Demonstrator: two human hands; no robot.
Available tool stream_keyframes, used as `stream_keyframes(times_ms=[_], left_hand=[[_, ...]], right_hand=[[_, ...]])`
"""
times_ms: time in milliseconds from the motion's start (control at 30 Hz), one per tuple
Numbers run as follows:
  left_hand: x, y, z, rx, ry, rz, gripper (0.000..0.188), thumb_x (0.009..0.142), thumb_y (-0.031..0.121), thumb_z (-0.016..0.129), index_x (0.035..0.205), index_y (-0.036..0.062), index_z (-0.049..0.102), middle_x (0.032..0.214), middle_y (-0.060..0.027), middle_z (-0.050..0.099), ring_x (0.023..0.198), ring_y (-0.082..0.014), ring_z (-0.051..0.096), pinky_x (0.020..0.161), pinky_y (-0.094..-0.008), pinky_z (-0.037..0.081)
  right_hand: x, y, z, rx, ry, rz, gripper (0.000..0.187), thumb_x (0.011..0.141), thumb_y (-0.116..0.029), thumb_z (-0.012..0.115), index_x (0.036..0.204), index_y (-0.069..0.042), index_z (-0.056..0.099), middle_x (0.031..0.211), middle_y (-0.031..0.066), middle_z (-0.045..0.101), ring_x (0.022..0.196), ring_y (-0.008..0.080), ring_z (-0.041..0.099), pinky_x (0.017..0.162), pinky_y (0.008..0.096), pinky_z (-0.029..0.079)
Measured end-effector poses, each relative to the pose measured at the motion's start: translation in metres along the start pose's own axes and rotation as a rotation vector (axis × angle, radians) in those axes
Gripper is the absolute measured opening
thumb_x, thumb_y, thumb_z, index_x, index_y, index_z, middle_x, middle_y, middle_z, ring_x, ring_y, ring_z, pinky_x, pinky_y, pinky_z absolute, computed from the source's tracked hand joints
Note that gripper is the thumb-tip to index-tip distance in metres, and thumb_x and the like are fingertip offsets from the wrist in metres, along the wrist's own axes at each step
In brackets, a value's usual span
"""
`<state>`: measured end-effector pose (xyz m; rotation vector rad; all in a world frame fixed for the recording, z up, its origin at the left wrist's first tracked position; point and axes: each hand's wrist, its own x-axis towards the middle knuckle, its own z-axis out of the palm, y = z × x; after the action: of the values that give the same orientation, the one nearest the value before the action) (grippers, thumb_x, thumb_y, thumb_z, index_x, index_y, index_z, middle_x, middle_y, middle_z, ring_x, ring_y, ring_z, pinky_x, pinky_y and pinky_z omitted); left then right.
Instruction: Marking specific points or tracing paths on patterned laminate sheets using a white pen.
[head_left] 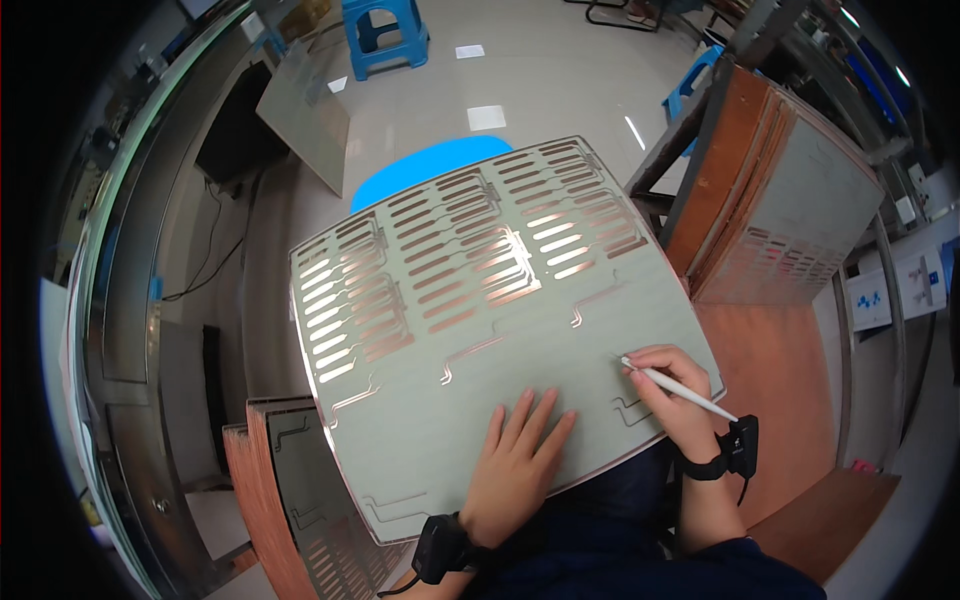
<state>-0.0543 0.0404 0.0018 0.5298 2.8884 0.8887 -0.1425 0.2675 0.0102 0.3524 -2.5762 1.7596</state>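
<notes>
A large pale grey-green circuit board panel (pixel 520 365) with shiny copper bars and thin traces lies tilted in front of me. My left hand (pixel 515 462) rests flat near its front edge, fingers slightly spread and holding nothing. Toward the right side of the panel, my right hand (pixel 672 392) pinches a slim white pen-shaped tool (pixel 695 396). The tool's narrow tip points left, close to the panel's surface; whether it touches cannot be made out. Both wrists wear black straps with small devices.
At the right leans a stack of similar panels (pixel 800 215) against a metal frame. Another copper-edged stack (pixel 262 500) stands at lower left. A bright blue rounded surface (pixel 430 170) shows behind the panel. Farther off is a blue stool (pixel 385 35). A metal cabinet (pixel 130 400) lines the left.
</notes>
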Motion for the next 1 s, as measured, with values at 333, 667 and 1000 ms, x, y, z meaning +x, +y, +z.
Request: stream_keyframes(times_ms=[333, 667, 1000], left_hand=[[-0.011, 0.000, 0.012, 0.204, -0.080, 0.002, 0.061, 0.088, 0.025, 0.071, 0.146, 0.0235, 0.053, 0.156, -0.0110, 0.042, 0.144, -0.0339, 0.038, 0.117, -0.0582, 0.026], [-0.011, -0.001, 0.017, 0.223, -0.068, -0.038, 0.059, 0.084, 0.022, 0.072, 0.142, 0.0222, 0.058, 0.155, -0.0119, 0.045, 0.144, -0.0347, 0.039, 0.118, -0.0581, 0.024], [-0.013, -0.004, 0.023, 0.269, -0.031, -0.010, 0.056, 0.084, 0.022, 0.071, 0.139, 0.0221, 0.061, 0.153, -0.0132, 0.047, 0.142, -0.0355, 0.042, 0.118, -0.0580, 0.024]], right_hand=[[0.005, 0.021, -0.007, -0.104, 0.075, -0.121, 0.017, 0.085, -0.001, 0.073, 0.102, -0.001, 0.069, 0.100, 0.0118, 0.071, 0.092, 0.0234, 0.071, 0.079, 0.0310, 0.056], [0.018, 0.022, 0.008, -0.113, 0.030, -0.070, 0.016, 0.081, 0.001, 0.073, 0.094, -0.003, 0.064, 0.094, 0.0107, 0.069, 0.084, 0.0278, 0.070, 0.073, 0.0338, 0.056], [0.016, 0.035, 0.009, -0.174, 0.052, -0.343, 0.024, 0.076, 0.007, 0.076, 0.094, -0.003, 0.064, 0.100, 0.0109, 0.071, 0.089, 0.0263, 0.071, 0.076, 0.0331, 0.058]])
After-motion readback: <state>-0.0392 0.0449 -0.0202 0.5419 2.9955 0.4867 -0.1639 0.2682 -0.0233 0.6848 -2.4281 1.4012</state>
